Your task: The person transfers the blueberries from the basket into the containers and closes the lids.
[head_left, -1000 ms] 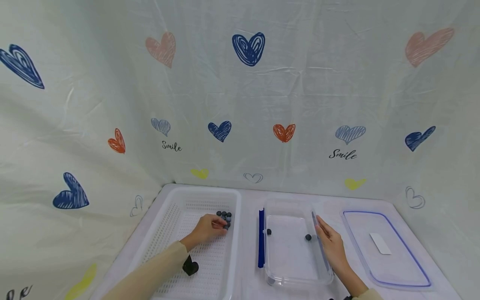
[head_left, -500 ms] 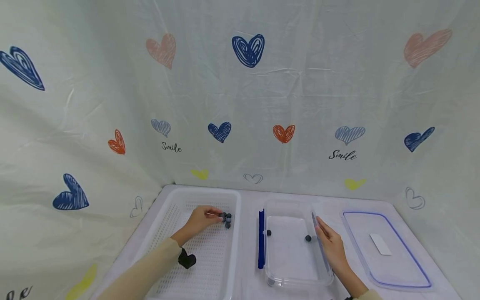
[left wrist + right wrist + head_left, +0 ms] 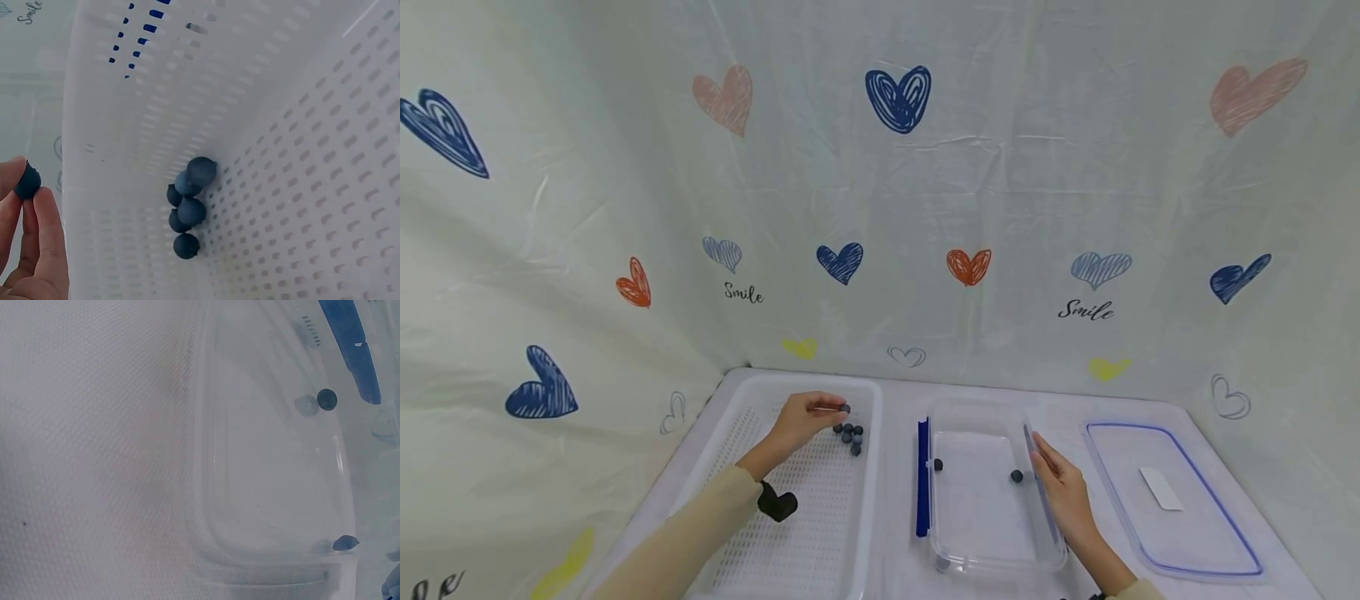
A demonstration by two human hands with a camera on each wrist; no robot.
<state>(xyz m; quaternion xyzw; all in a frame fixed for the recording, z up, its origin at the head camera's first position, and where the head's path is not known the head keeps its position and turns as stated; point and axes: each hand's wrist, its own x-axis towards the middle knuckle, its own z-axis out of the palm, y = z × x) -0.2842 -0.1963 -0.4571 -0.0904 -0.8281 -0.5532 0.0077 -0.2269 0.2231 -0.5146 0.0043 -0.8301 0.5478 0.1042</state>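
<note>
Above the white basket, left hand pinches one blueberry; keep that pinch light. Right hand, fingers flat, steadies the clear container.

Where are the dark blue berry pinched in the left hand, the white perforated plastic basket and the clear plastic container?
Dark blue berry [image 3: 27, 181], left wrist view, on its rounded side between the fingertips.
White perforated plastic basket [image 3: 752, 425], head view, on its left inner wall.
Clear plastic container [image 3: 977, 508], head view, on its bare floor.
</note>
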